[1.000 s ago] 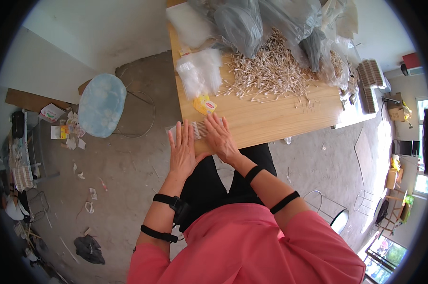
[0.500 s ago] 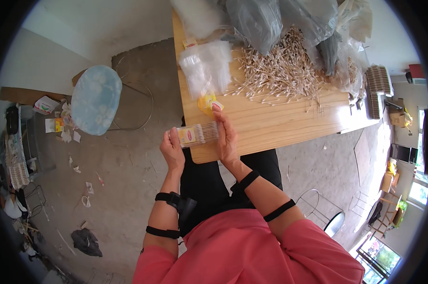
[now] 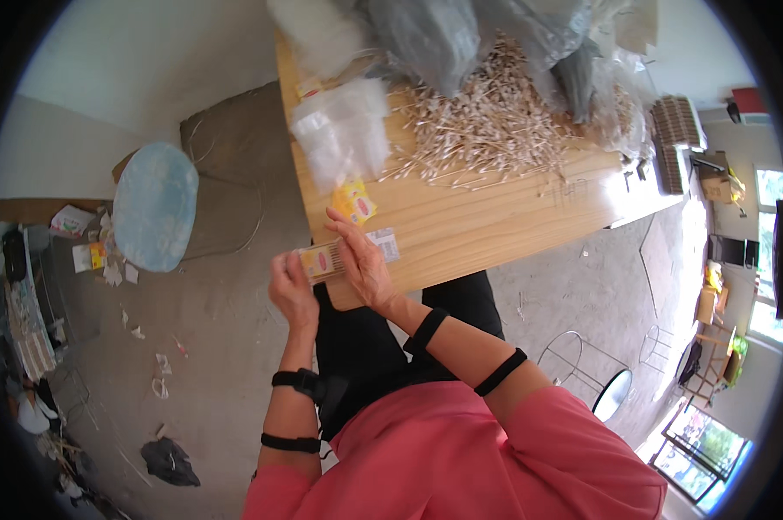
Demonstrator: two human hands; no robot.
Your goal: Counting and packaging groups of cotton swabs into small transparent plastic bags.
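A clear plastic packet of cotton swabs with a yellow label point(image 3: 319, 261) lies across the table's near left corner. My left hand point(image 3: 294, 291) grips its left end, thumb along the label. Laid over the packet's middle is my right hand point(image 3: 365, 267), fingers stretched out and pointing up and left, hiding most of the swabs. The packet's clear right end point(image 3: 385, 245) sticks out past that hand. Just beyond my fingertips are yellow label cards point(image 3: 354, 203). Farther back sits a stack of clear plastic bags point(image 3: 341, 134).
A large heap of loose cotton swabs point(image 3: 487, 121) covers the far part of the wooden table point(image 3: 461, 225). Grey plastic bags point(image 3: 422, 39) stand behind it. A stool with a pale blue seat point(image 3: 156, 206) is at the left. Another stool point(image 3: 612, 394) stands at the right.
The packet and both hands sit farther left and slightly lower in view. My right hand has moved from the packet's right end onto its middle. The whole scene has shifted left with my head.
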